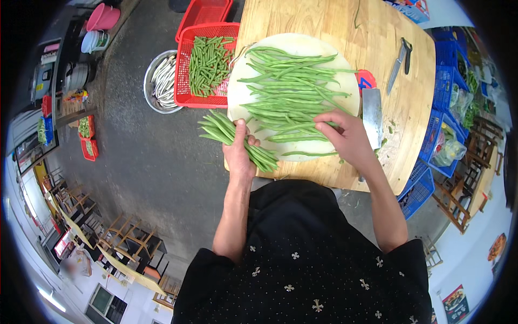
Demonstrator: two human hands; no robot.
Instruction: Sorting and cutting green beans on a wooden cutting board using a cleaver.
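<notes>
A bundle of long green beans [220,129] is gripped in my left hand [240,148], just off the near left edge of a round white cutting board [295,40]. Many more whole green beans [291,95] lie side by side across the board. My right hand [344,135] is over the board's right side, with thumb and forefinger at the ends of some beans; whether they pinch one is hard to see. To the right of the board a cleaver [372,117] rests flat on the wooden table [408,121].
Beyond my left hand, a red plastic basket [182,67] holds cut beans [208,65]. A metal bowl [149,93] of whitish-purple long vegetables [164,83] stands beside it. A knife [396,69] lies at the table's far right. Blue crates [443,85] line the right side. A person [77,263] is far left.
</notes>
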